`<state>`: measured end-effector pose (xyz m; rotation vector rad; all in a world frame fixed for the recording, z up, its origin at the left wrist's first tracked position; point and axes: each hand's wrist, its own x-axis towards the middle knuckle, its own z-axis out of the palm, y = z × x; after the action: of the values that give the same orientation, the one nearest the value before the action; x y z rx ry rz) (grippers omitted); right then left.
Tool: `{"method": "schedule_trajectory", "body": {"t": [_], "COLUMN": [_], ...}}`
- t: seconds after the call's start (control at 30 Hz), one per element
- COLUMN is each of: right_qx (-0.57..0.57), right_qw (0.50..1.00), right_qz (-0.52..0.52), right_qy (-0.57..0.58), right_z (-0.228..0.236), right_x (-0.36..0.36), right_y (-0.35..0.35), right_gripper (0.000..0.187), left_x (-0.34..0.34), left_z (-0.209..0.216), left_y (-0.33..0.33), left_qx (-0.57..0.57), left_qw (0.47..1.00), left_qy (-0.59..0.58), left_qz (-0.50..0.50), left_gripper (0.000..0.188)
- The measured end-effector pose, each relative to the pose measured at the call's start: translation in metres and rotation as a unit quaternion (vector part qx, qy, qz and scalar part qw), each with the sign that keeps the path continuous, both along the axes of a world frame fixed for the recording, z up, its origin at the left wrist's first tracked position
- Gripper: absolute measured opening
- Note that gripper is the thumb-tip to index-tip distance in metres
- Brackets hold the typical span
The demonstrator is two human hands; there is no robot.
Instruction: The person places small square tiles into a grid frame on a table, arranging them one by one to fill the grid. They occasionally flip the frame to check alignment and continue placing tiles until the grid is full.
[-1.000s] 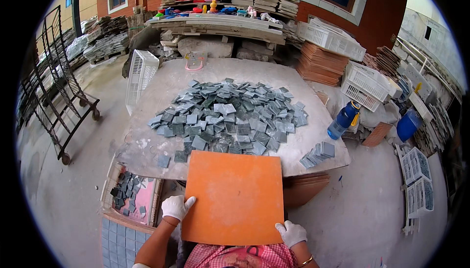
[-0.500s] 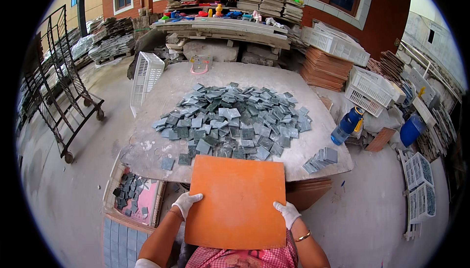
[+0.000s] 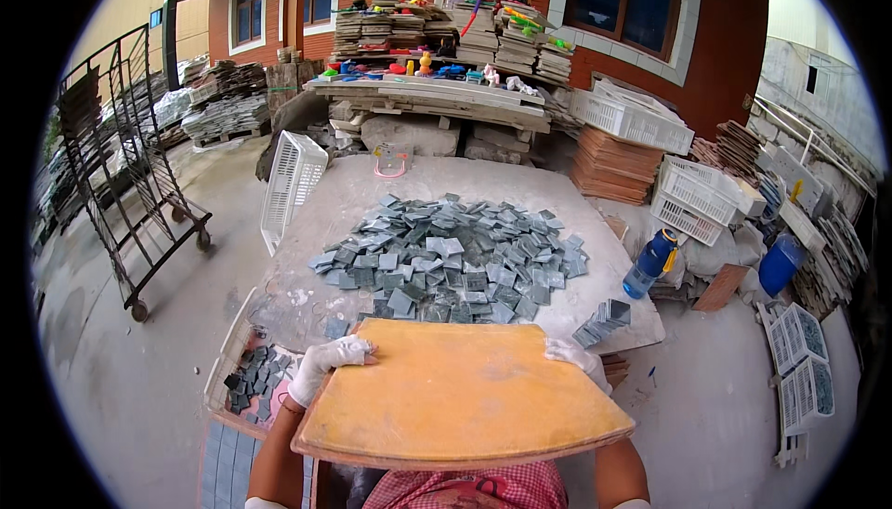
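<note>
A square, orange-yellow flat board point(image 3: 465, 393) is held up in front of me, over the near edge of the table. My left hand point(image 3: 327, 368), in a white glove with bare fingertips, grips its left edge. On the opposite edge my right hand point(image 3: 578, 358), also white-gloved, is closed around the board, its fingers partly hidden. Just beyond the board, a heap of small square grey-green stone tiles point(image 3: 446, 263) spreads over the pale table point(image 3: 307, 221). Several tiles stand in a leaning row point(image 3: 604, 323) near the table's right corner.
A blue bottle point(image 3: 650, 264) stands at the table's right edge. Left of me a crate point(image 3: 229, 360) holds loose tiles, with laid tiles point(image 3: 232, 462) below it. Farther out are a wheeled metal rack point(image 3: 130, 174), white plastic crates point(image 3: 692, 195) and a stack of reddish boards point(image 3: 613, 165).
The board has risen toward me and tilted, looking larger and yellower. Both hands have moved farther up and apart along its sides, still holding it. My view has tipped upward.
</note>
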<state>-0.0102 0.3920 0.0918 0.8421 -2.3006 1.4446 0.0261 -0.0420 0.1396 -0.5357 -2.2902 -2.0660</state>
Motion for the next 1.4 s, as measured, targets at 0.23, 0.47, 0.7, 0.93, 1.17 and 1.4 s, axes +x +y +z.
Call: {"method": "schedule_trajectory", "body": {"t": [0.23,0.47,0.7,0.93,1.17,1.4], "right_qx": [0.256,0.285,0.148,0.139,0.282,0.23], "right_qw": [0.931,0.916,0.964,0.978,0.95,0.959], "right_qz": [-0.213,-0.207,-0.209,-0.153,-0.129,-0.164], "right_qy": [0.152,0.194,0.072,-0.005,0.037,0.026], "right_z": [-0.119,-0.147,-0.128,-0.121,-0.109,-0.108], "right_x": [0.037,0.023,0.001,-0.007,-0.008,-0.006], "right_y": [-0.004,-0.015,-0.021,-0.047,-0.059,-0.062], "right_gripper": [0.03,0.034,0.034,0.059,0.068,0.063], "left_x": [0.026,0.026,0.016,0.016,0.015,0.014], "left_z": [-0.133,-0.196,-0.188,-0.199,-0.21,-0.193], "left_y": [0.003,0.0,-0.009,0.02,0.02,0.024], "left_qx": [-0.353,-0.404,-0.186,0.135,0.179,0.081], "left_qw": [0.86,0.834,0.957,0.976,0.97,0.983], "left_qy": [0.346,0.295,0.101,-0.014,-0.032,0.019], "left_qz": [0.128,0.233,0.2,0.169,0.16,0.165], "left_gripper": [0.032,0.037,0.035,0.059,0.064,0.073]}}
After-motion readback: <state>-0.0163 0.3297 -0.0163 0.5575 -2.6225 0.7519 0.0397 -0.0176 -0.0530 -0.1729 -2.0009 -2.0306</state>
